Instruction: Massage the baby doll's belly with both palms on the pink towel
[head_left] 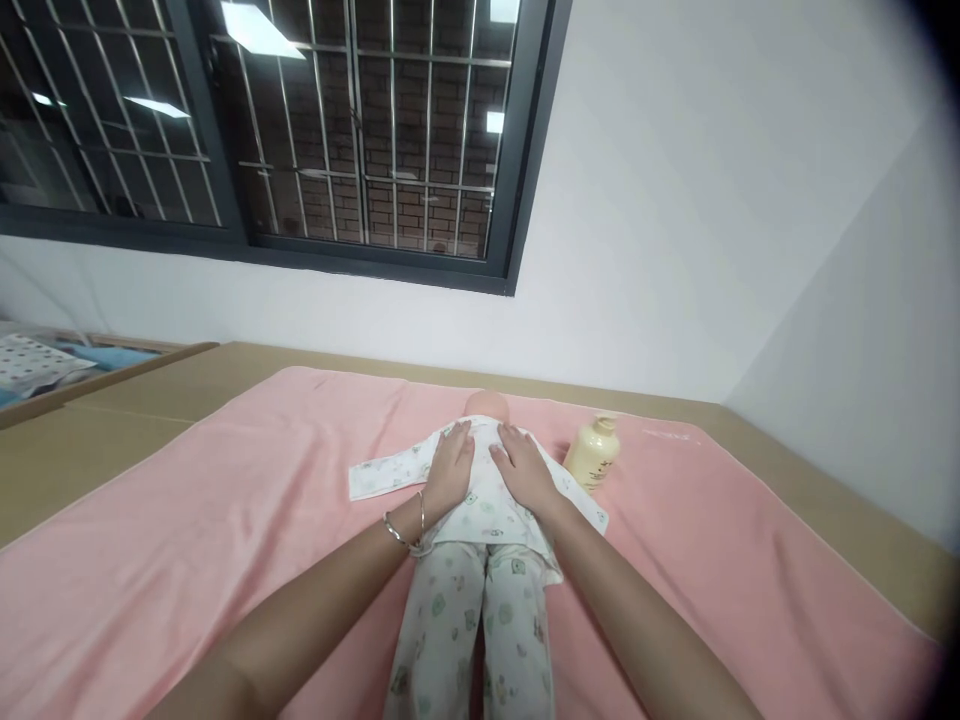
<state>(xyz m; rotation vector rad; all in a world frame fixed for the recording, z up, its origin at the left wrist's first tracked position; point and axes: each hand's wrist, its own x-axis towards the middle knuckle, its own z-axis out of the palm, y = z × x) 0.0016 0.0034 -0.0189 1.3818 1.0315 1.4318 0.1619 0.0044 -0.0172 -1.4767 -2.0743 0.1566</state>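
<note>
Head view, and both palms are down: my left hand (452,467) and my right hand (527,472) lie flat, fingers outstretched, gripping nothing, side by side on the torso of a round-headed baby doll (487,404). The doll is stretched out straight ahead of me on a wide pink fabric blanket (285,500); face up or face down, I can't tell. Progress check: a white, long-sleeved, printed fabric shirt (484,505) covers the doll's torso, matching printed trousers (442,605) cover its legs, so I'd call the clothing mostly placed. The sleeves fan out either side of the doll, no hands showing at the cuffs; arms may be what's left, I judge. And the lettering? Just right of the doll, a pale yellow plastic bottle (594,455) carries dark print, too small to read, no brand legible.
</note>
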